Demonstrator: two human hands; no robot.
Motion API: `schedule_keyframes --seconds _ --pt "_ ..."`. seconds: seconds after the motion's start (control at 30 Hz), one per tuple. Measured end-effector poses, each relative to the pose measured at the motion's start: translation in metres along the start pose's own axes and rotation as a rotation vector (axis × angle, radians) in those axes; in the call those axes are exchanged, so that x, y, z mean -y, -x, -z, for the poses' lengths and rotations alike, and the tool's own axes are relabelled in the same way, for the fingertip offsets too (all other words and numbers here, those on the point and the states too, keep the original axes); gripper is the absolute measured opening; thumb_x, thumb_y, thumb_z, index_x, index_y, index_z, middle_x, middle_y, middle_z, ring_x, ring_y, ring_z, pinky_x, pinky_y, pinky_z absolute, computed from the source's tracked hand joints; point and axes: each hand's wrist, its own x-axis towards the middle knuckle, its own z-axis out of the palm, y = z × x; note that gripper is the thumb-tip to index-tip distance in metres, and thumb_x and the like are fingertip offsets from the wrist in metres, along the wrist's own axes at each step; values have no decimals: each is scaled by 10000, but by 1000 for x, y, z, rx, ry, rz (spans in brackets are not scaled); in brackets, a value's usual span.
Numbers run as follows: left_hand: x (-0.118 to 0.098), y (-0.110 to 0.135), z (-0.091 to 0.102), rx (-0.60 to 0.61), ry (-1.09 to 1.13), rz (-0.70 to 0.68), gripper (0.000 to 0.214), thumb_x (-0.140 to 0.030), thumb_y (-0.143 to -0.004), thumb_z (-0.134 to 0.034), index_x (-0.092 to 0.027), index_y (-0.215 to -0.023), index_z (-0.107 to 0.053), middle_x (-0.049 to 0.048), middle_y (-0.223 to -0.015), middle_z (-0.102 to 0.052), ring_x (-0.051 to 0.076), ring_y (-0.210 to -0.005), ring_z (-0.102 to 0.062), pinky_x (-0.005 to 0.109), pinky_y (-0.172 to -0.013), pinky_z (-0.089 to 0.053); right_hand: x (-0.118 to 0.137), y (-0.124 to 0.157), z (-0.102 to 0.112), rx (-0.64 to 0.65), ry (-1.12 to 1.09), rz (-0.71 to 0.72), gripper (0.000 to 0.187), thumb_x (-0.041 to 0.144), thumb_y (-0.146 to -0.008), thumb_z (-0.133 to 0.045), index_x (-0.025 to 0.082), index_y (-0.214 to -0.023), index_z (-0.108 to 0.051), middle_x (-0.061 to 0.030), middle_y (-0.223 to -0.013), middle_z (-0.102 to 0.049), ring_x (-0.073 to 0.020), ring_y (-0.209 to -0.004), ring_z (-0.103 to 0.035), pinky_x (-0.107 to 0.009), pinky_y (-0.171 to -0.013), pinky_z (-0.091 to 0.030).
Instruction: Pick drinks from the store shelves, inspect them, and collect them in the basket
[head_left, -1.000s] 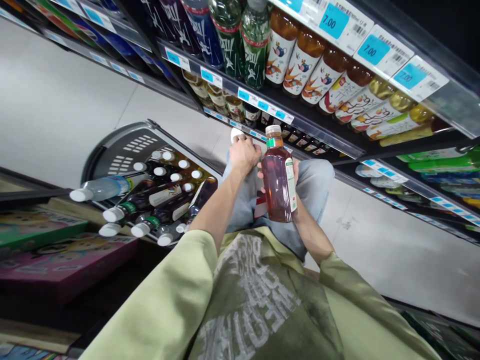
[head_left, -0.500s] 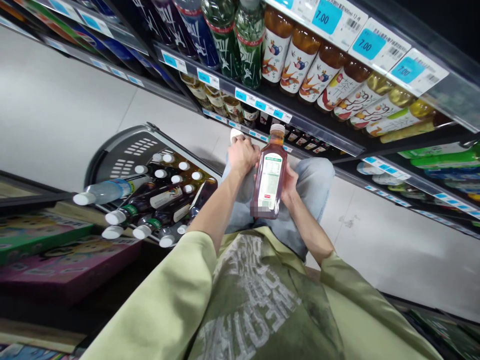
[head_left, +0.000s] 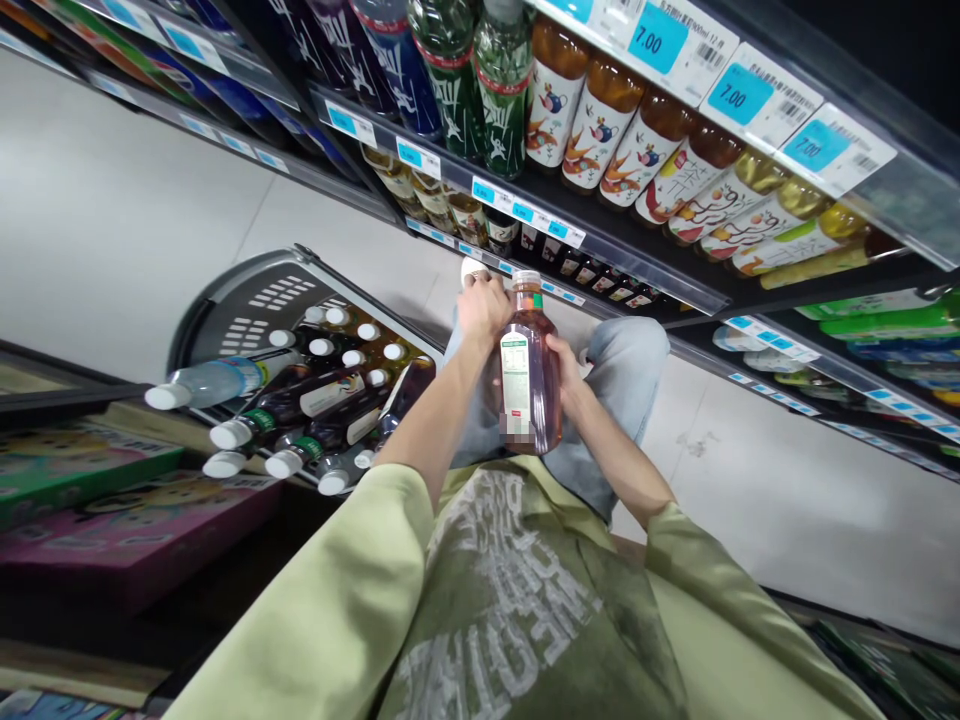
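Note:
A large bottle of reddish-brown drink point(head_left: 550, 385) with a white cap and a pale label is held in front of my knees, cap end pointing away from me. My right hand point(head_left: 568, 375) is closed round its right side and back. My left hand point(head_left: 484, 305) is beside the bottle's neck, over my left knee, its fingers curled and partly hidden. What it holds, if anything, does not show. Just past it, a small white thing point(head_left: 472, 268) is partly covered. Left of my left arm stands a grey shopping basket point(head_left: 217, 300) filled with several white-capped bottles point(head_left: 330, 395).
Ahead, a drinks shelf point(head_left: 637, 240) carries rows of bottled drinks point(head_left: 600, 130) and blue price tags point(head_left: 660, 38). Packaged goods point(head_left: 892, 320) fill the lower right shelves. Coloured boxes point(head_left: 135, 520) sit at the lower left. Pale floor point(head_left: 150, 190) runs between.
The bottle has shifted slightly left and towards me and turned a little, so its label faces more to the left. My right hand moved with it; my left hand stays nearly still.

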Motion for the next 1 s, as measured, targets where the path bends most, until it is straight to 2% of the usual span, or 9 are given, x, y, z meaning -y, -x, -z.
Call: schedule_keyframes --seconds 0.17,0.37,0.5,0.6,0.73,0.77,0.87,0.93,1.0 --pt "2 -3 -7 -27 9 5 498 -347 -1063 -357 -193 -1360 -724 202 -1449 -660 372 -1399 -554 461 -1041 -540 16 7 -11 113 0 -62 625 719 -987 -481 157 -1148 -701 -119 -957 -816 -286 -852 -788 -474 -743 -689" --pt "0 -2 -11 -49 6 -1 488 -330 -1036 -389 -157 -1349 -721 227 -1440 -664 387 -1416 -536 475 -1053 -534 33 0 -6 67 9 17 692 680 -1037 -280 146 -1151 -705 -138 -1012 -820 -261 -764 -766 -432 -644 -678" --pt "0 -1 -12 -59 10 -8 482 -331 -1028 -397 -160 -1332 -729 223 -1433 -670 381 -1417 -535 471 -1052 -537 32 1 -4 39 -6 109 656 686 -1028 -345 158 -1136 -720 -125 -968 -814 -272 -844 -781 -475 -746 -694" --pt "2 -1 -14 -77 25 -17 494 -328 -1025 -381 -164 -1336 -728 223 -1422 -674 385 -1416 -534 477 -1047 -539 31 3 -6 44 5 110 636 729 -1007 -424 178 -1107 -725 -97 -913 -807 -271 -877 -784 -486 -761 -691" --pt "5 -2 -17 -88 26 -25 511 -325 -1027 -360 -158 -1351 -719 224 -1428 -670 389 -1423 -526 484 -1053 -537 32 5 -2 99 33 92 829 678 -1047 -118 90 -951 -694 -90 -935 -770 -152 -749 -734 -361 -693 -614" --pt "6 -3 -17 -89 25 -25 512 -325 -1026 -361 -159 -1358 -715 222 -1434 -668 390 -1425 -522 484 -1057 -535 32 4 0 126 27 98 844 732 -1022 -144 96 -951 -695 -93 -954 -766 -138 -729 -712 -334 -662 -605" --pt "6 -4 -17 -80 32 -26 509 -323 -1023 -377 -165 -1377 -707 220 -1449 -660 400 -1431 -512 491 -1065 -529 31 4 7 190 -31 137 812 926 -859 -451 177 -1021 -720 -96 -997 -768 -163 -738 -667 -333 -616 -640" --pt "5 -4 -15 -70 30 -22 504 -324 -1027 -379 -170 -1375 -709 215 -1452 -660 397 -1430 -514 488 -1066 -528 28 6 6 200 -80 156 814 928 -857 -491 185 -1092 -725 -100 -1066 -769 -185 -849 -689 -385 -758 -673" --pt "4 -4 -14 -62 21 -17 497 -322 -1031 -373 -174 -1359 -716 206 -1450 -662 383 -1419 -527 475 -1062 -533 27 8 2 202 -140 160 800 899 -914 -463 201 -1212 -715 -103 -1197 -767 -209 -1049 -701 -445 -965 -645"
